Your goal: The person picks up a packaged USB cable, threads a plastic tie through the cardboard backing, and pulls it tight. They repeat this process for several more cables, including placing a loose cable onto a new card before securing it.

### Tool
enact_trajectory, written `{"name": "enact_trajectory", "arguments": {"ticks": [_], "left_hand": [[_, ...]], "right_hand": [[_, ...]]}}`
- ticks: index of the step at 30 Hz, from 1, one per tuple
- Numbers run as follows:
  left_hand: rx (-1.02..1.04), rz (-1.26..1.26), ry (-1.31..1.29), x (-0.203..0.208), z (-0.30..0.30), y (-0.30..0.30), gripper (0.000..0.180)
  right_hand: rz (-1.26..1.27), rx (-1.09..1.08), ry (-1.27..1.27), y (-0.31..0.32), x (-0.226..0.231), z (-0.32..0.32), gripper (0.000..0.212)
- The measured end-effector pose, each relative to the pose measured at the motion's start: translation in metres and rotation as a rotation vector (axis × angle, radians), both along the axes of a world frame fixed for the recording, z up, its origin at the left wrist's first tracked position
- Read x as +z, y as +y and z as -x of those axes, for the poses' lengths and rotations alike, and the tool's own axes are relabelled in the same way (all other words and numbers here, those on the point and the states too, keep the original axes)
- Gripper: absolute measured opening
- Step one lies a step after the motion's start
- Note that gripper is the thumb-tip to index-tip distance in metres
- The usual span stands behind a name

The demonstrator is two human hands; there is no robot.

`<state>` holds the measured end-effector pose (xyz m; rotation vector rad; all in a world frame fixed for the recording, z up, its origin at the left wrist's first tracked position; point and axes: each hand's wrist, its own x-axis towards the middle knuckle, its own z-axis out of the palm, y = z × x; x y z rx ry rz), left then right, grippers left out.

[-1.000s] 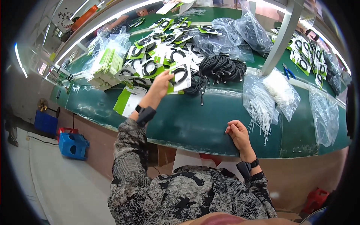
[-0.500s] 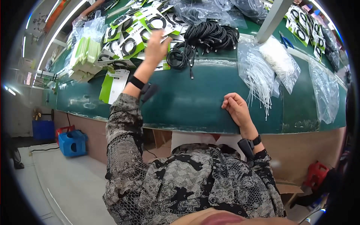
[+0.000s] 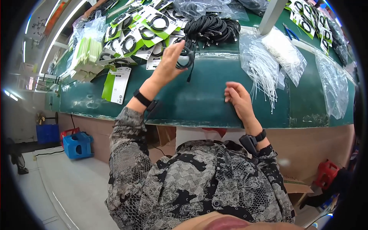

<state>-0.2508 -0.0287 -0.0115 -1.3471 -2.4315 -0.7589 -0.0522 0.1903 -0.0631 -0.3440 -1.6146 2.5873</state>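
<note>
My left hand (image 3: 167,66) is closed on a coiled black cable (image 3: 187,57), fingers and thumb at its left side. One plug end of the cable dangles toward me over the green table (image 3: 207,96). Just beyond lies a heap of coiled black cables (image 3: 214,28). To the left of the heap, several carded cables (image 3: 159,23) with white and green backing overlap in a pile. Apart from these, my right hand (image 3: 239,100) is held over the table near its front edge, its fingers loosely curled and nothing showing in them.
White cable ties (image 3: 263,78) spill from a clear bag right of my right hand, beside a bag of small white pieces (image 3: 283,53). A grey post (image 3: 271,17) rises behind them, near blue-handled pliers (image 3: 290,32). Stacked green-white cards (image 3: 86,57) stand at left.
My left hand has moved right and nearer, from the carded cables to the coiled cable, and taken hold of it. My right hand's fingers have loosened slightly. The view has shifted a little.
</note>
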Motion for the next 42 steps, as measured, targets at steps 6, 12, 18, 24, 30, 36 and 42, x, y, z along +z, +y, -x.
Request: {"name": "enact_trajectory", "arguments": {"ticks": [6, 12, 18, 24, 30, 36, 42], "left_hand": [[-0.343, 0.252, 0.271, 0.028, -0.061, 0.017, 0.079], [0.013, 0.031, 0.082, 0.015, -0.072, -0.025, 0.063], [-0.025, -0.565, -1.404, -0.014, -0.146, -0.027, 0.029], [0.084, -0.93, -1.492, -0.019, -0.152, -0.012, 0.025], [0.126, -0.683, -1.431, -0.024, -0.127, -0.018, 0.022], [0.11, -0.824, -1.327, -0.024, -0.058, -0.017, 0.024], [0.234, -0.703, -1.214, -0.03, 0.01, -0.025, 0.028]], "right_hand": [[-0.334, 0.122, 0.008, -0.029, 0.03, 0.044, 0.018], [0.05, 0.116, -0.043, -0.033, 0.022, 0.047, 0.019], [0.252, 0.09, 0.136, -0.072, 0.036, 0.031, 0.019], [0.25, 0.163, 0.066, -0.092, 0.035, 0.003, 0.02], [-0.032, 0.165, -0.022, -0.07, 0.027, 0.026, 0.017], [0.152, 0.073, 0.055, -0.068, 0.008, 0.095, 0.016], [0.222, 0.022, 0.071, -0.064, -0.018, 0.12, 0.015]]}}
